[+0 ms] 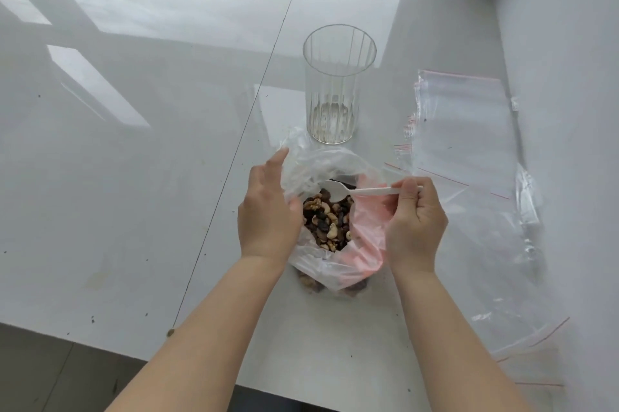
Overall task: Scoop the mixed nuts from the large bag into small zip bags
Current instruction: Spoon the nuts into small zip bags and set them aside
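1. Mixed nuts [330,222] sit in the large bag [335,264], which stands on the tabletop [134,143] directly in front of you, its mouth open upward between your two hands.
2. Your left hand [268,214] rests on the bag's left rim with fingers fairly straight, spreading the plastic; it seems to press rather than pinch.
3. Your right hand [415,220] pinches the handle of a white plastic spoon [355,192]. The handle runs roughly left to right, and the bowl hovers over the far side of the opening, just above the nuts.
4. Judged from this, the coming dip is down and toward you, so the right hand does the work while the left steadies the rim.
5. Small zip bags [465,130] lie flat in a loose stack to your right, nearer the spoon hand; none looks opened or filled yet.
6. A clear ribbed glass [338,83] stands just behind the large bag, close to its far rim, so mind it as you lift the spoon.
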